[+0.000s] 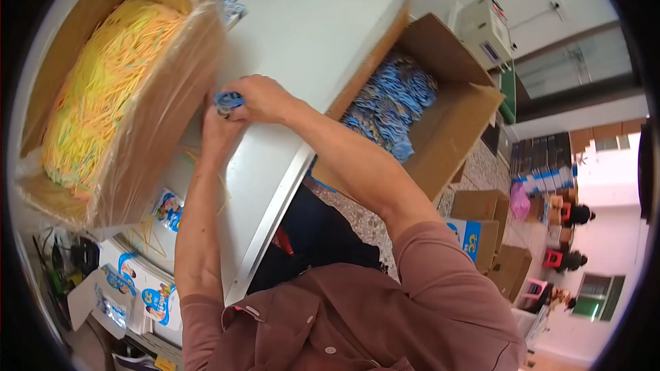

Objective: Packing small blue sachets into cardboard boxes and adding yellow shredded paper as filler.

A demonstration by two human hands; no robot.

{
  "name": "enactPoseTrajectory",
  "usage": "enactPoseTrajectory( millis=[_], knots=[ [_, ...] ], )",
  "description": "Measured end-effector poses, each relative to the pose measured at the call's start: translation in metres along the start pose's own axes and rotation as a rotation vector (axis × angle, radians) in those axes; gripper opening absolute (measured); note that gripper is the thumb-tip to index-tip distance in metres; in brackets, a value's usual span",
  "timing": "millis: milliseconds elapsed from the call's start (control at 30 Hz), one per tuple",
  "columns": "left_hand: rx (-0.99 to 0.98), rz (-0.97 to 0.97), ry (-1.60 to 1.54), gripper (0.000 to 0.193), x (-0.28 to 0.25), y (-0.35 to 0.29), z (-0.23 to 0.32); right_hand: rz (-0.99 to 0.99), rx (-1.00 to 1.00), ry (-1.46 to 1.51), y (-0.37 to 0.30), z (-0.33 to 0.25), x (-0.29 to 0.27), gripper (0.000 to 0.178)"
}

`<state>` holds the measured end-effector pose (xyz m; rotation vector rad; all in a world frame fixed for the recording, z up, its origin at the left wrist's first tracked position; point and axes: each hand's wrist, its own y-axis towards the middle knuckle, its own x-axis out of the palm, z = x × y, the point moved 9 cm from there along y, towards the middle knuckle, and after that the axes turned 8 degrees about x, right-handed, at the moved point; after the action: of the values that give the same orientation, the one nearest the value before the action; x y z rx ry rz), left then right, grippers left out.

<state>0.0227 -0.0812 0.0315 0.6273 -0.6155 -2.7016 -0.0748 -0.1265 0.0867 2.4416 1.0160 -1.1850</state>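
Both my hands meet over the white table beside a large plastic-lined carton. Between them is a small blue printed packet or bundle (229, 101), folded or rolled; its exact kind cannot be made out. My right hand (267, 97) is closed on it from the right, fingers curled. My left hand (218, 126) is closed on it from below and the left, its fingers partly hidden. The lined carton (161, 113) on the left is filled with thin yellow, orange and green strands (113, 89). To the right, an open cardboard box (447, 154) holds many similar blue bundles (392, 103).
The white table (309, 34) has a raised edge on its right. Thin yellow loops (144, 237) and a blue printed packet (168, 209) lie near my left forearm. Printed sheets (141, 288) are stacked at lower left. A beige machine (485, 31) stands beyond the box; people sit far right.
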Motion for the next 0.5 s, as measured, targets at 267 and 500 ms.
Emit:
enactPoseTrajectory(
  millis=[267, 500],
  knots=[
    [-0.07, 0.086, -0.187, 0.094, 0.024, -0.006, 0.079, 0.289, -0.248, 0.02, -0.105, -0.031, -0.116, 0.046],
    [0.25, -0.001, 0.045, 0.055, 0.048, -0.023, 0.159, 0.532, 0.316, 0.111, -0.245, 0.085, -0.243, 0.04]
  ],
)
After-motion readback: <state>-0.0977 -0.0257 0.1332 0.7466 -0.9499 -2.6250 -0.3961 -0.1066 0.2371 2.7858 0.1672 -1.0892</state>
